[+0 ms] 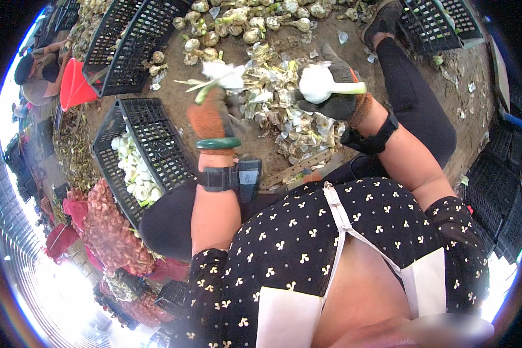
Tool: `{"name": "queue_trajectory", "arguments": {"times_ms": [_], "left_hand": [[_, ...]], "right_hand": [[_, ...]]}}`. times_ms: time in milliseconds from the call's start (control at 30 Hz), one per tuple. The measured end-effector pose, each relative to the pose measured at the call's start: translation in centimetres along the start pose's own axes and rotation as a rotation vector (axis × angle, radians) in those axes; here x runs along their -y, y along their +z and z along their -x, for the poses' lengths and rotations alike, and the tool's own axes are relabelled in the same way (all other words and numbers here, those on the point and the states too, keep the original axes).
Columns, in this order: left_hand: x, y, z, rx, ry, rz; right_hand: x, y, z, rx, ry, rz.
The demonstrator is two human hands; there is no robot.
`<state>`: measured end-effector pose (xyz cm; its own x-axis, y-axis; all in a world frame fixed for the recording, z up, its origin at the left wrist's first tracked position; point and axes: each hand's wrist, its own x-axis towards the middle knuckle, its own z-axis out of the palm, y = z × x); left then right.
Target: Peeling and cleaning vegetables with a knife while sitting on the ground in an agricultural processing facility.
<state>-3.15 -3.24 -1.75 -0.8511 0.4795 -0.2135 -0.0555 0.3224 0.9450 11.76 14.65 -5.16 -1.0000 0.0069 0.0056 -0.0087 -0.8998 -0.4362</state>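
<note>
My right hand (337, 93), in a dark glove with orange, grips a clean white garlic bulb (315, 84) whose pale green stem points right. To its left, my left hand (210, 115), in an orange-and-dark glove, is closed on white garlic skin (223, 75) with yellowish-green leaf strips; motion smears this part, and the fingertips are hard to see. A heap of dry garlic peelings (272, 104) covers the ground between and below both hands. Beyond the hands lie many unpeeled garlic bulbs (250, 23) with soil-stained skins.
A black crate (163, 136) at my left holds white peeled garlic. Another black crate (136, 43) stands farther left, beside a red bucket (75, 86). Net sacks of garlic (113, 226) lie at the left. One more crate (438, 23) is at the far right. Another person (40, 72) sits far left.
</note>
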Motion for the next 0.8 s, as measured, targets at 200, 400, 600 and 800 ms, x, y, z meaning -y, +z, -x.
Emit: {"name": "queue_trajectory", "arguments": {"times_ms": [200,400,600,800], "left_hand": [[-1.7,2.5,1.7,0.166,0.247,-0.648],[-2.8,3.7,2.6,0.109,0.627,-0.826],[-3.8,2.7,2.8,0.268,0.726,-0.815],[0.4,2.5,1.2,0.242,0.240,-0.433]], "right_hand": [[0.5,3.5,-0.6,-0.480,0.122,0.213],[1.4,4.3,-0.5,-0.354,0.120,0.699],[3.0,4.7,-0.1,-0.184,0.460,0.853],[2.3,5.6,-0.7,-0.217,0.404,0.847]]}}
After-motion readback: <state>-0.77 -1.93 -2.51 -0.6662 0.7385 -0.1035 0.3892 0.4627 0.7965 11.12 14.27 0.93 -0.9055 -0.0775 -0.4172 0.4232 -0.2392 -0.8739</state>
